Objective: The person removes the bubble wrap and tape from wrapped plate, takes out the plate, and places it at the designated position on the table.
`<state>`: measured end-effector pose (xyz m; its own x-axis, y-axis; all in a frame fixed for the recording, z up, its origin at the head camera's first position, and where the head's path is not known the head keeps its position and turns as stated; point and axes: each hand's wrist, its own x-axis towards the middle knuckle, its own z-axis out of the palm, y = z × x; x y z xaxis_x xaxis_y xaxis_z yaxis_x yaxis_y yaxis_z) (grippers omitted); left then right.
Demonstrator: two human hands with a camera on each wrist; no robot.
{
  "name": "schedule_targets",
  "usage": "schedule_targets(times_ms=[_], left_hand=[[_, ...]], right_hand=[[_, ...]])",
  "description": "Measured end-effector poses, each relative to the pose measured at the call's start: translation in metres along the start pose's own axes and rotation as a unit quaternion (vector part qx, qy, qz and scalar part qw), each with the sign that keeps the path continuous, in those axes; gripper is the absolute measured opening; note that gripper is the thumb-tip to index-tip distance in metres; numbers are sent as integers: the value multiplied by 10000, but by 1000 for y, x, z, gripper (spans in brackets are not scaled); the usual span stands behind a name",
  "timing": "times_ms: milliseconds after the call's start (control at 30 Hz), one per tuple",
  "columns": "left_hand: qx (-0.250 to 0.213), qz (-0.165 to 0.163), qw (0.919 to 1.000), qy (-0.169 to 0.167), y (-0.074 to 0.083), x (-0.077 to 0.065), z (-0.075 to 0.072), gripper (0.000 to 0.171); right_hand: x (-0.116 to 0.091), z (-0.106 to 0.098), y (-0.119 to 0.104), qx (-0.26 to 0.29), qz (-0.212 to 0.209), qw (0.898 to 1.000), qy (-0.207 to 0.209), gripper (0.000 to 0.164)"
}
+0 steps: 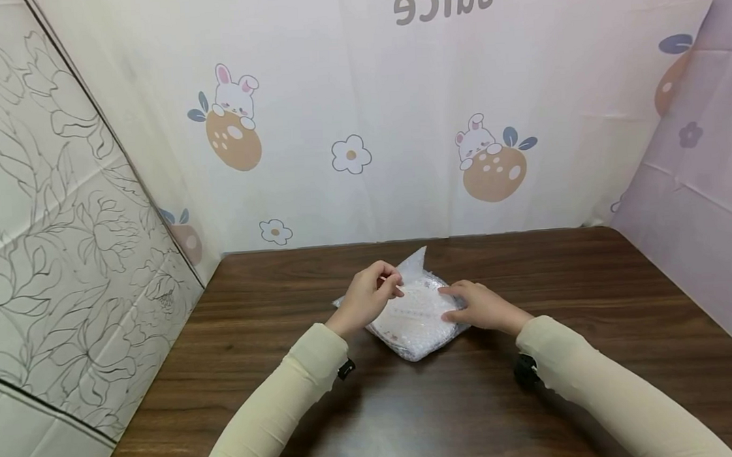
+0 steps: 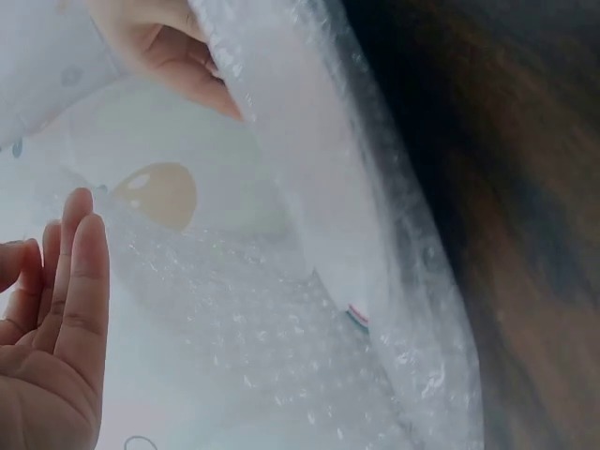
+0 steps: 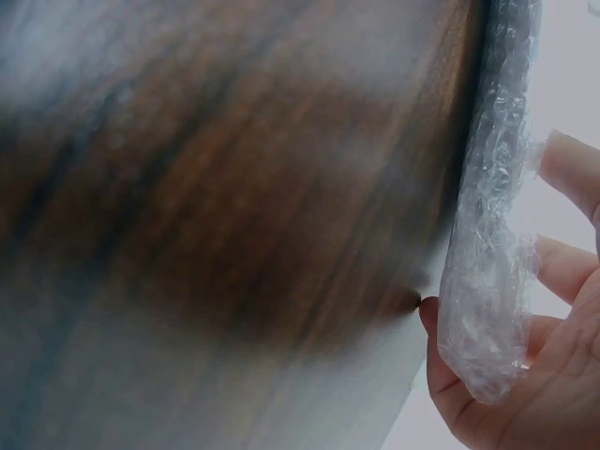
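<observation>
A flat white object wrapped in clear bubble wrap, a bubble-wrapped package (image 1: 414, 315), lies on the wooden table, its exact kind veiled by the wrap. One loose flap (image 1: 413, 266) of the wrap sticks up at its far side. Beside that flap my left hand (image 1: 369, 293) hovers over the package's left part; the left wrist view shows its fingers (image 2: 87, 281) mostly straight, thumb near the index finger. At the package's right edge, my right hand (image 1: 482, 306) grips it. In the right wrist view some fingers (image 3: 561, 267) lie over the wrapped edge (image 3: 487, 281) and another comes round beneath.
The dark wooden table (image 1: 271, 314) extends around the package. Behind it hangs a white cloth (image 1: 299, 109) printed with rabbits and fruit. A panel with line-drawn flowers (image 1: 64, 201) stands on the left, a lilac cloth (image 1: 702, 207) on the right.
</observation>
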<state>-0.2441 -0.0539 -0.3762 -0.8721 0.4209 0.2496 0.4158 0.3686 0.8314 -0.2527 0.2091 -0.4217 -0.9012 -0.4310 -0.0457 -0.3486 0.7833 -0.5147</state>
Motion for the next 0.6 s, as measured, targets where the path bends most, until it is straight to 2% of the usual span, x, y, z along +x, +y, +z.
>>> schedule_targets(times_ms=[267,600], left_hand=[[166,347,9986,353,1,5,-8,17],[520,517,9944,765,1,8,-19,20]], right_hand=[[-1,1,1,21,-26,10000,5,64],[-2,-1,0,96,10,9999,-57,64]])
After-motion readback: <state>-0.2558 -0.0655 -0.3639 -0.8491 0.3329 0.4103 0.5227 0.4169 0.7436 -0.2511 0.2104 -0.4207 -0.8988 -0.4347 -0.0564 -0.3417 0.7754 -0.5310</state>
